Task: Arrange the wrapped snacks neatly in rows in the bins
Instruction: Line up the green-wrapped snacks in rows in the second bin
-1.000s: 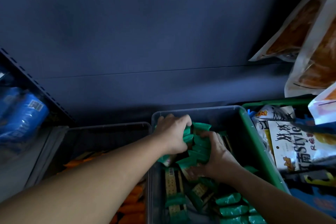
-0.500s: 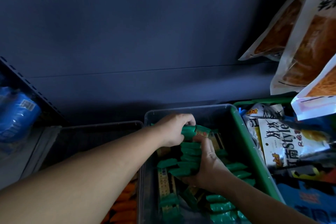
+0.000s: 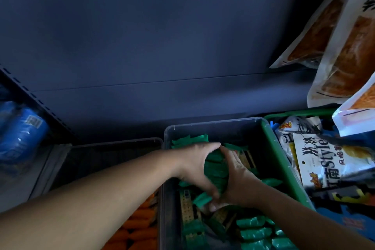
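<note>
A clear grey bin (image 3: 213, 123) with a green right wall holds several green wrapped snacks. My left hand (image 3: 196, 165) and my right hand (image 3: 237, 180) cup a stack of green wrapped snacks (image 3: 216, 168) between them in the middle of the bin, fingertips almost meeting at the far end. More green snacks (image 3: 253, 233) lie in a loose row at the near right, and others (image 3: 190, 140) sit at the far left corner. Tan cracker-patterned packs (image 3: 186, 207) lie underneath.
A second grey bin (image 3: 113, 144) to the left holds orange wrapped snacks (image 3: 140, 225). Silver and white snack bags (image 3: 324, 160) fill a green bin on the right; large orange bags (image 3: 349, 46) hang above. Blue packs (image 3: 20, 134) lie at far left. A dark shelf back rises behind.
Both hands have closed in around the green stack and drawn it slightly toward me, the left hand dropping from the stack's far end to its left side. The view has shifted a little.
</note>
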Tool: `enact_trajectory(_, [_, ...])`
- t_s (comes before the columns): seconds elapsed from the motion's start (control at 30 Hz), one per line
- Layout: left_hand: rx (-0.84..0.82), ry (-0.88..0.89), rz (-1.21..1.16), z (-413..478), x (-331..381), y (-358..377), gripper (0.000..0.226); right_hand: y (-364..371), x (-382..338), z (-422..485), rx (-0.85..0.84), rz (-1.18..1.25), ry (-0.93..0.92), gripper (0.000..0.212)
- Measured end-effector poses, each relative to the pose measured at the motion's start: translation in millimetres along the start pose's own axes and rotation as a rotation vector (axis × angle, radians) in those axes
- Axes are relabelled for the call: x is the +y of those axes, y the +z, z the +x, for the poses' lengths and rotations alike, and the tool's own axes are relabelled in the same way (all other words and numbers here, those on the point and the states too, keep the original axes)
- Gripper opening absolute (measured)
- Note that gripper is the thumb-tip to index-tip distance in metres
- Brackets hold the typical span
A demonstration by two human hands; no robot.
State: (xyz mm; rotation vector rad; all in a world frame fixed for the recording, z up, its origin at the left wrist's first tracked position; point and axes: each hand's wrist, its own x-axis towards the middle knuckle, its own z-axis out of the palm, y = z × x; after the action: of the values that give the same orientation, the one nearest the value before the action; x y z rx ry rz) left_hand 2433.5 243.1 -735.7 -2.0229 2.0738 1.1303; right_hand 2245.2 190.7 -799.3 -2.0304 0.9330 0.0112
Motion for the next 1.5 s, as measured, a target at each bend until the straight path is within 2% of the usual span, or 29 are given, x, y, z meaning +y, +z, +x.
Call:
enact_trajectory(0.07, [-0.054,0.043,0.21,-10,-2,11,0.151,-6,-2,3,-0.035,0.005,0.029,0.163])
enact_trajectory(0.13, [0.007,0.05,0.32,-10,-8,26,0.154,-8,-8,8,-0.035,0.011,0.065,0.151])
enact_trajectory(0.2, [0.088,0.058,0.345,-8,-10,36,0.149,-8,-11,10,-0.026,-0.01,0.08,0.137])
enact_trajectory(0.3, [0.173,0.087,0.315,-8,-10,39,0.138,-14,-10,8,-0.071,-0.022,0.076,0.133])
enact_trajectory(0.4, [0.212,0.082,0.251,-13,-10,37,0.132,-23,-4,3,-0.085,0.076,0.113,0.116])
enact_trajectory(0.47, [0.278,0.067,0.22,-14,-7,38,0.122,-24,-1,2,-0.059,0.082,0.116,0.114])
enact_trajectory(0.57, [0.421,0.071,0.361,-17,0,41,0.084,-26,-3,4,-0.089,0.085,0.132,0.108])
enact_trajectory(0.67, [0.385,0.016,0.411,-20,3,48,0.051,-41,-7,8,-0.069,0.12,0.177,0.073])
enact_trajectory(0.73, [0.385,-0.002,0.414,-20,2,52,0.044,-49,0,20,0.153,0.111,0.223,0.037])
enact_trajectory(0.77, [0.412,0.009,0.413,-19,1,52,0.045,-50,6,27,0.27,0.085,0.241,0.025])
enact_trajectory(0.8, [0.444,0.022,0.406,-18,1,52,0.049,-48,11,34,0.313,0.036,0.26,0.024])
enact_trajectory(0.87, [0.474,0.043,0.362,-13,1,48,0.069,-40,17,42,0.27,-0.053,0.296,0.05])
enact_trajectory(0.93, [0.41,0.038,0.302,-6,-1,40,0.099,-32,20,48,0.214,-0.054,0.297,0.068])
enact_trajectory(1.0, [0.306,0.012,0.298,3,-2,31,0.121,-31,24,52,0.218,-0.067,0.29,0.068])
enact_trajectory(1.07, [0.275,-0.005,0.312,11,-4,27,0.131,-35,28,56,0.253,-0.09,0.305,0.064])
enact_trajectory(1.2, [0.305,0.059,0.33,13,-8,28,0.132,-40,34,60,0.317,-0.011,0.326,0.064])
enact_trajectory(1.33, [0.311,0.098,0.389,2,-6,37,0.129,-39,19,50,0.41,0.083,0.233,0.034])
enact_trajectory(1.5, [0.341,0.102,0.308,-2,-6,46,0.109,-29,-6,46,0.317,0.228,0.163,0.034])
